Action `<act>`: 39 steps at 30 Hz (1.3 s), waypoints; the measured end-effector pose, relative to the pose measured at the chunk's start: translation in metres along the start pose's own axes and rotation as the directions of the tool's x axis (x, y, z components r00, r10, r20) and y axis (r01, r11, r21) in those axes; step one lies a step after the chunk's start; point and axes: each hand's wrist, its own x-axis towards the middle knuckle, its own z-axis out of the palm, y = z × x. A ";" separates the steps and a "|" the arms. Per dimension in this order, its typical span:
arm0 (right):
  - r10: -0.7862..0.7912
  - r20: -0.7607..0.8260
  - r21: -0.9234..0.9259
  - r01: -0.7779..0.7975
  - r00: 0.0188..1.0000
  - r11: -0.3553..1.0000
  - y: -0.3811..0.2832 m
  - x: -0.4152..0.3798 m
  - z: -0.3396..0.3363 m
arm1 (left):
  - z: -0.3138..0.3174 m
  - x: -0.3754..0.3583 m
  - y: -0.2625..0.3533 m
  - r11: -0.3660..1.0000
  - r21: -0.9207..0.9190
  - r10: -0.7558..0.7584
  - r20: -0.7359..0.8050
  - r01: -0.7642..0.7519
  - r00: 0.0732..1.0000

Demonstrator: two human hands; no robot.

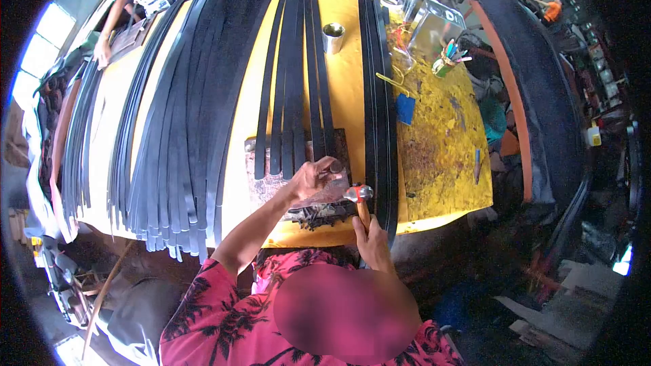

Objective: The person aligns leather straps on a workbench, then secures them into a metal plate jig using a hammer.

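My right hand (373, 238) is closed around the wooden handle of a hammer (361, 194), its metal head upward near the table's front edge. Just left of that head, my left hand (313, 177) grips a short dark tool with a round top (335, 167), its lower part hidden. Below these fingers lies a clear, see-through sheet (330, 193). Several black straps (293, 88) run from the far side of the table, with their near ends on a worn block (258, 186). Small dark pieces (322, 215) are heaped at the block's near edge.
More black straps (183, 115) cover the table's left side, and a stack (378, 108) lies right of the block. A metal cup (333, 38), clear container (437, 26), pens (449, 57) and blue piece (405, 108) stand or lie farther back. Another person's hand (102, 53) is at far left.
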 end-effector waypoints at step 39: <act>-0.024 -0.541 -0.309 -0.173 0.841 0.935 0.188 0.146 -0.135 | 0.250 0.127 0.044 0.964 0.054 -0.264 0.156 0.259 0.952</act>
